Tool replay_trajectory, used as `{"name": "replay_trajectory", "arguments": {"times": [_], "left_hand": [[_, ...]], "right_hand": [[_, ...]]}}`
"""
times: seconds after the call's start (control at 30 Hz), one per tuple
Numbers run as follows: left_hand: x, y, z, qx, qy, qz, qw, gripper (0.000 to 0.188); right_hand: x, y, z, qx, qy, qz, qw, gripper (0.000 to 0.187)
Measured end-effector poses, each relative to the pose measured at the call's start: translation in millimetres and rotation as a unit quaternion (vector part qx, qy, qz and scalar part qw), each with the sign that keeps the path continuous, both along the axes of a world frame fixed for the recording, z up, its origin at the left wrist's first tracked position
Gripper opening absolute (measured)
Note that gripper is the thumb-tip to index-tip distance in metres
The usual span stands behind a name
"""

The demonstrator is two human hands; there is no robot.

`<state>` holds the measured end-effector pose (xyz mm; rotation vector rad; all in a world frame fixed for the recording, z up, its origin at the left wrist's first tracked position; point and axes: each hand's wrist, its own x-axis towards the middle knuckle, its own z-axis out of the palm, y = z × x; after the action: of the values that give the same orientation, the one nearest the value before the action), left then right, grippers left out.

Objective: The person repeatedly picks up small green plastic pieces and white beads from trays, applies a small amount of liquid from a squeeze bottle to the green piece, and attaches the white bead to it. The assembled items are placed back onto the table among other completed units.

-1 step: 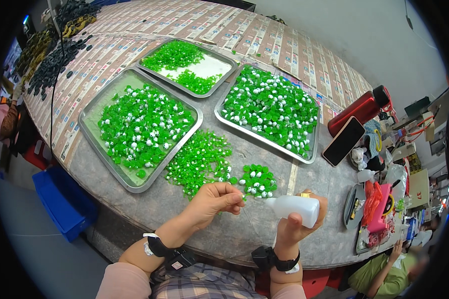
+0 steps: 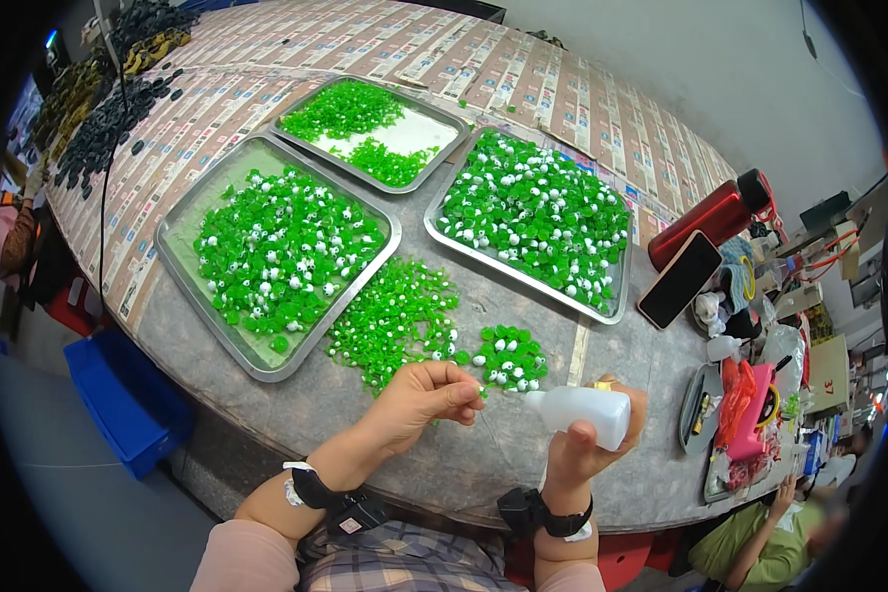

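My left hand (image 2: 422,400) is closed in a pinch at the near side of the table; a bit of green shows at its fingertips, mostly hidden. Gripped in my right hand (image 2: 582,459) is a white plastic squeeze bottle (image 2: 590,412), tilted so that its narrow tip points left toward the pinching fingers. Just beyond the hands lies a small cluster of green pieces with white balls (image 2: 509,357). To its left spreads a loose pile of smaller green pieces (image 2: 393,314). A metal tray (image 2: 180,229) at left and another tray (image 2: 523,268) at right hold many green-and-white pieces.
A third tray (image 2: 451,126) behind holds small green pieces. To the right are a red bottle (image 2: 699,222), a phone (image 2: 679,279) and a pink tool (image 2: 752,409) among clutter. A blue bin (image 2: 128,405) stands left of the table. A person in green (image 2: 760,543) sits at lower right.
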<state>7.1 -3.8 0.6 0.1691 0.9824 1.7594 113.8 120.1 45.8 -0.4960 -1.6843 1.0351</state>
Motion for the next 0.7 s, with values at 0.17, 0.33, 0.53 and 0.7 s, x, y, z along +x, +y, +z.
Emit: {"name": "replay_trajectory", "arguments": {"times": [0.17, 0.33, 0.53, 0.7], "left_hand": [[-0.3, -1.3, -4.0, 0.018, 0.017, 0.003, 1.000, 0.011], [3.8, 0.3, -3.1, 0.012, 0.142, 0.084, 0.986, 0.008], [5.8, 0.4, -1.4, 0.004, 0.179, 0.102, 0.979, 0.009], [5.5, 0.0, -2.0, 0.002, 0.183, 0.103, 0.978, 0.008]], "right_hand": [[-3.8, -0.1, -1.3, 0.022, 0.014, -0.025, 0.999, 0.057], [2.5, 4.9, -6.3, -0.006, 0.043, 0.014, 0.999, 0.057], [4.1, 6.5, -8.6, -0.006, 0.050, 0.047, 0.998, 0.056], [3.8, 5.7, -9.7, 0.016, 0.029, 0.037, 0.999, 0.057]]}}
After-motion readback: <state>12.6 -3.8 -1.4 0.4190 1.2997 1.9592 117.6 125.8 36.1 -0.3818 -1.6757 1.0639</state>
